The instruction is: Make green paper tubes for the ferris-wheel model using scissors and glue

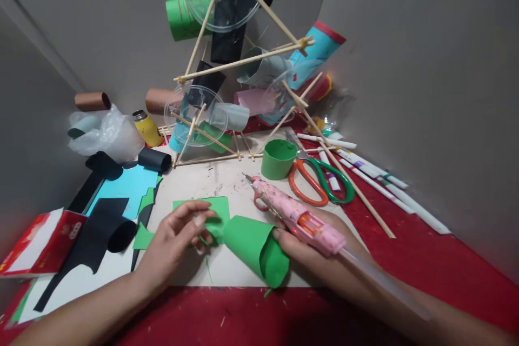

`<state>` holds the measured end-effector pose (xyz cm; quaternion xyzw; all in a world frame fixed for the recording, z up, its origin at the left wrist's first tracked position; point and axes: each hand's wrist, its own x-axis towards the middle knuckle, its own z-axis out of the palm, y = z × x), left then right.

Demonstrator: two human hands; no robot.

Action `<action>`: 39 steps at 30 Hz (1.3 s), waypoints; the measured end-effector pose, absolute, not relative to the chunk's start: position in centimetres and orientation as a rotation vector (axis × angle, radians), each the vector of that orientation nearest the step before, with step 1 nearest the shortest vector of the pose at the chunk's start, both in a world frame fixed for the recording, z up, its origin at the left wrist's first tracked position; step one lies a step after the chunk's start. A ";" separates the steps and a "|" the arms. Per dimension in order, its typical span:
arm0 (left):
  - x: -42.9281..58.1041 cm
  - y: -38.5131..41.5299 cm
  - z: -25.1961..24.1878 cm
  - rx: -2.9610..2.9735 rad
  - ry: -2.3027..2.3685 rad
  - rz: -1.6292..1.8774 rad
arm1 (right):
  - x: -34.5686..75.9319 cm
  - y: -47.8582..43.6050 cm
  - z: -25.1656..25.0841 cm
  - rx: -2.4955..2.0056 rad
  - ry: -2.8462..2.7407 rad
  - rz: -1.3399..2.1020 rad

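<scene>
My left hand [178, 235] hovers beside a flat green paper piece [221, 216], its fingers loosely bent and apart, with nothing visible between them. My right hand [302, 238] holds a slim pink glue gun [290, 208], with its metal tip toward the upper left and a clear stick trailing from its rear. That hand's thumb also presses on a rolled green paper tube [251, 246]; the fingers behind are mostly hidden. A short green paper ring [279, 159] stands upright just beyond the glue gun. Orange- and green-handled scissors [310, 181] lie to its right.
A wooden stick frame [243, 65] with clear plastic discs and paper tubes rises at the back. Black paper [97, 232], a red box [40, 243] and a yellow bottle [148, 128] are left. White paper sticks [389, 189] lie right on the red surface [425, 275].
</scene>
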<state>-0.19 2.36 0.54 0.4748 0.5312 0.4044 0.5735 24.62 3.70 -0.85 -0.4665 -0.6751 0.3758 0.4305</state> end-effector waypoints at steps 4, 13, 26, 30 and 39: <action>-0.9 1.6 0.8 1.893 1.212 0.856 | 24.7 3.5 -0.8 -1.198 -1.630 1.013; 2.5 2.8 -1.2 2.312 0.849 0.620 | 23.6 3.0 -0.9 -1.200 -1.517 1.355; 3.1 4.0 -1.5 1.897 0.864 0.502 | 23.5 3.2 -0.9 -1.154 -1.516 1.476; 3.1 4.2 -1.4 1.799 0.885 0.463 | 23.3 3.2 -1.1 -1.115 -1.524 1.464; 2.8 4.4 -1.9 1.724 0.913 0.623 | 23.9 3.1 0.0 -1.091 -1.611 1.219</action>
